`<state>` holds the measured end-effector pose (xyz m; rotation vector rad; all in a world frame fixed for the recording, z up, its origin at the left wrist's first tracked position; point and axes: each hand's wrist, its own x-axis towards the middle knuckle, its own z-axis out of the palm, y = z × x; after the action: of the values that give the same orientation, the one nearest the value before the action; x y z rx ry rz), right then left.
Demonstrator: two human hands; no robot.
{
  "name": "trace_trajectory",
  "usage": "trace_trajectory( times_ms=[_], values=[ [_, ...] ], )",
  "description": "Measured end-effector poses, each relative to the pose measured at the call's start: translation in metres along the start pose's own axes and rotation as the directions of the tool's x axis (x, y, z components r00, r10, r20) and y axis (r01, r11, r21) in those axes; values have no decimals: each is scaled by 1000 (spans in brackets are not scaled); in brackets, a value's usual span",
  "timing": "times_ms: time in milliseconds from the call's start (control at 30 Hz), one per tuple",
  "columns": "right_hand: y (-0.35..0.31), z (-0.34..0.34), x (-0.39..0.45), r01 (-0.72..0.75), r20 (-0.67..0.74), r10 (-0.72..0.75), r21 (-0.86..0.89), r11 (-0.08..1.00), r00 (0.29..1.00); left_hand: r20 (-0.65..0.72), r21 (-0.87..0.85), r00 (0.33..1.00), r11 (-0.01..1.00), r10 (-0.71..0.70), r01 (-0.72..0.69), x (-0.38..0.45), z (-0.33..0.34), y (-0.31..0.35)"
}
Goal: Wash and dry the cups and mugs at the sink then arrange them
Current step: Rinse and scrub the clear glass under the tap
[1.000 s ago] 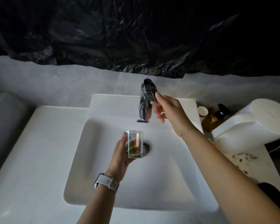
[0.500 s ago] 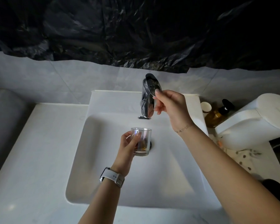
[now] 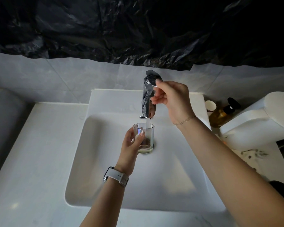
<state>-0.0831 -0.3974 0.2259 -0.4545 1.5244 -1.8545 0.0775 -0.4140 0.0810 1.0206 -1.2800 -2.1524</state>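
Observation:
My left hand (image 3: 131,145) grips a clear glass cup (image 3: 146,138), held upright over the drain of the white sink (image 3: 105,161). A thin stream of water (image 3: 147,123) falls from the chrome tap (image 3: 147,102) into the cup. My right hand (image 3: 171,97) is above and behind the cup, its fingers closed on the tap's lever (image 3: 153,78), which is tilted up. A little liquid sits in the cup's bottom.
White countertop (image 3: 31,153) spreads to the left of the sink. At the right stand a small paper cup (image 3: 210,106), an amber pump bottle (image 3: 221,113) and a white toilet tank (image 3: 256,122). A dark round object (image 3: 280,190) lies at the right edge.
My left hand has brought the glass from tilted to upright, under the spout. My right hand closed on the lever and raised it; water now runs.

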Motion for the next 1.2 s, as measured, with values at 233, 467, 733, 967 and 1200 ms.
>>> trace_trajectory(
  times_ms=[233, 467, 733, 967, 1200],
  values=[
    [-1, -6, -6, 20, 69, -14, -85, 996, 998, -22, 31, 1000, 1000, -1, 2, -1, 1, -3],
    [30, -94, -64, -64, -78, 46, -252, 966, 996, -61, 25, 998, 999, -22, 24, -12, 10, -6],
    [57, -252, -128, -172, -231, -92, -888, 426, 969, -121, -52, 990, 996, -72, 66, -16, 34, -31],
    [51, -315, -79, -512, -472, 285, -855, 86, 834, -96, -48, 992, 996, -79, 75, -21, 60, -46],
    [112, -343, -51, -533, -553, 329, -831, -159, 765, -110, -33, 991, 997, -73, 70, -24, 59, -43]
  ],
)
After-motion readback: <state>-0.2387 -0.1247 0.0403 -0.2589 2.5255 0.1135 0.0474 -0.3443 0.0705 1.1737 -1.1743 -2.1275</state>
